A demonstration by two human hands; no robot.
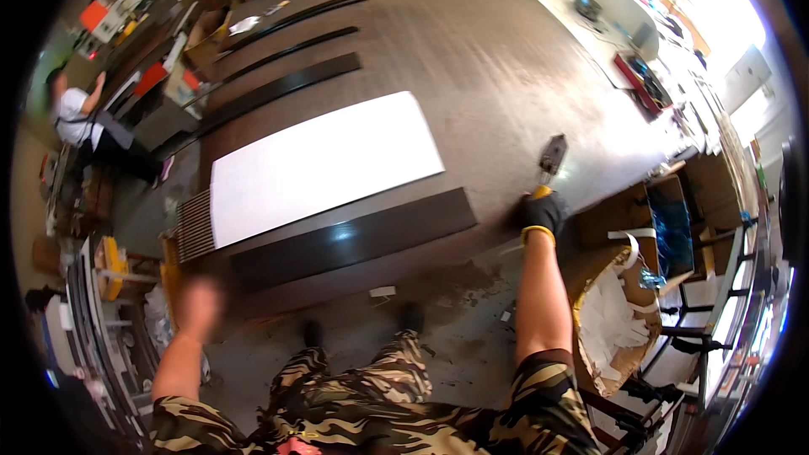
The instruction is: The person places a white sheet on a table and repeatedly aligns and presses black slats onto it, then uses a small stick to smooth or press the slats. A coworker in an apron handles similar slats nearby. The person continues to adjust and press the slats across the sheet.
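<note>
Left hand (200, 310) blurred by the near-left corner of the surface (472, 59), can't tell its grip — well apart, gloved right hand (545, 211) clamped on a tool (552, 156), right of the dark panel (358, 238). White sheet (324, 168) beyond panel — dark strips (286, 89) farther.

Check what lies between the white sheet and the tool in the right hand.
Only brown tabletop separates the white sheet from the tool in the right hand; the head view shows it.

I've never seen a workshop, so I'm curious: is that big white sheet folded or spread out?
Spread flat: all four corners of the white sheet show, and no fold is visible.
</note>
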